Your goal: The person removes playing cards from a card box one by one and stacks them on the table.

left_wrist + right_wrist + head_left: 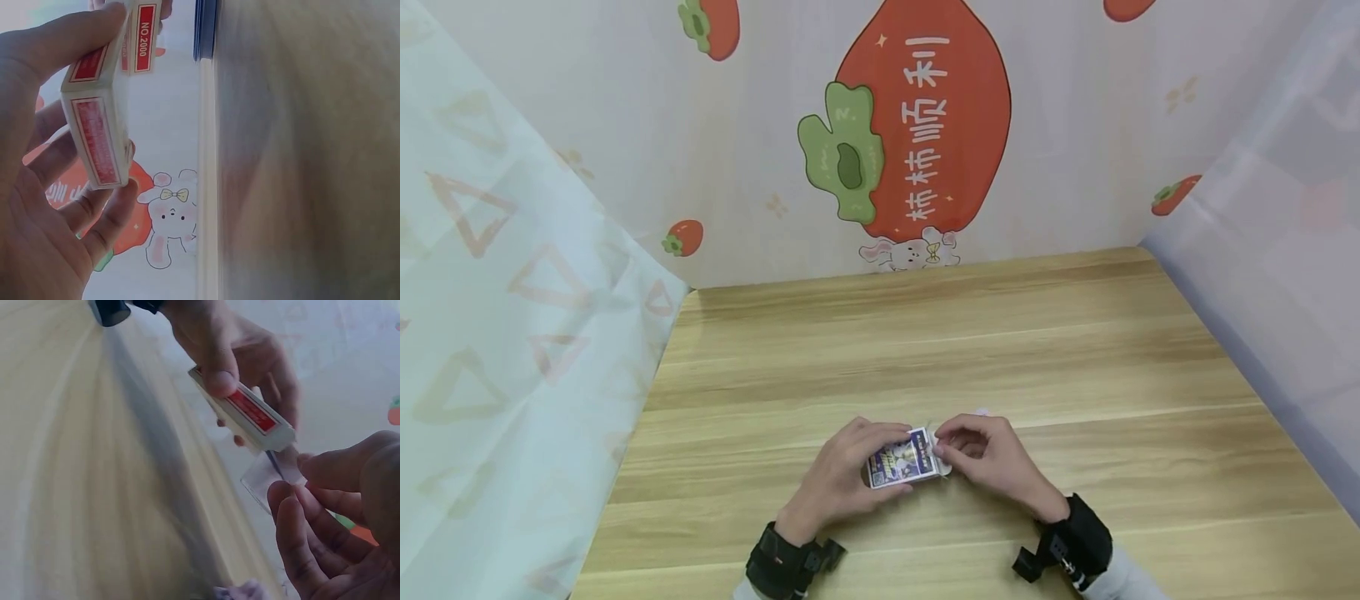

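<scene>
A small card box (902, 457), white with red side labels and a colourful printed face, is held just above the wooden table (925, 350). My left hand (850, 475) grips the box (100, 125) between thumb and curled fingers. My right hand (977, 454) pinches a clear plastic film (272, 478) at the right end of the box (250, 415). The two hands are close together over the table's near middle.
A small pale scrap (981, 412) lies on the table just beyond my right hand. Fabric walls enclose the table: a persimmon-print backdrop (917, 117) behind, a pale curtain (512, 292) left, a lilac one (1285, 250) right. Black wrist straps (790, 562) sit on both forearms.
</scene>
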A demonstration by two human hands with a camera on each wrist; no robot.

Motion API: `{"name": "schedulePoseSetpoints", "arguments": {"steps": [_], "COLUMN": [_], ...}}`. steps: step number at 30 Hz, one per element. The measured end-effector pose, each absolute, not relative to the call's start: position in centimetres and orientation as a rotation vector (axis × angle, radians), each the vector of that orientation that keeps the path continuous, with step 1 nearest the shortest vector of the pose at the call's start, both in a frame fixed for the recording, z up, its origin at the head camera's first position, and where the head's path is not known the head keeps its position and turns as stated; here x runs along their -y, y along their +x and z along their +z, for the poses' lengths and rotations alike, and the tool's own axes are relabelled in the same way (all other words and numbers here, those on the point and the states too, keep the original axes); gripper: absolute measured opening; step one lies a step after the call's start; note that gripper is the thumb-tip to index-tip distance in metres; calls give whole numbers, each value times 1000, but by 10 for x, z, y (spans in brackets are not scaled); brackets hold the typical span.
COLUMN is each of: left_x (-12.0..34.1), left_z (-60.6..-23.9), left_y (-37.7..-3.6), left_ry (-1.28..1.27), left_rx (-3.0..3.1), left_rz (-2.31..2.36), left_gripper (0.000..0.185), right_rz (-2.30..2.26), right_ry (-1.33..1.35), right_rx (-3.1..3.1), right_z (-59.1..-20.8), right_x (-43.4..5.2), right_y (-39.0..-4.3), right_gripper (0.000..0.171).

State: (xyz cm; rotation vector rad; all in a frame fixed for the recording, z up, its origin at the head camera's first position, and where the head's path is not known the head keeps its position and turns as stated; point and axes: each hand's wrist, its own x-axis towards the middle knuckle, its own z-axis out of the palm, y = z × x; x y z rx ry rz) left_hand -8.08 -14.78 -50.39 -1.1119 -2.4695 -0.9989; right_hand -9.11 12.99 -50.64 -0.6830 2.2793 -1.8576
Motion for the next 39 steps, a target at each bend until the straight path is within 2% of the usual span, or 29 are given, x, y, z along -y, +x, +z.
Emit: {"name": "schedulePoseSetpoints", "arguments": {"steps": [9,18,29,39], "left_x": [148,150,151,152], "left_z": [-503,-503,-501,-502], "left_y": [-78,-77,-81,-84], "left_ry": [-1144,-1134,-1068,-1011], "left_rx": [2465,2464,2473,2478], "left_rz": [-955,-957,-946,-958], "left_gripper": [71,72,71,72], "right_rz": [-1799,-1814,-1870,-1943], "right_ry": [-651,-501,-286,-304], "right_rx": [-2218,-2089,-1924,-1937], "right_z": [-513,-512,-500,-493], "right_x": [-119,-122,-138,-161], "right_y": [-84,-85,-95,-107], "right_gripper": [25,23,34,35]}}
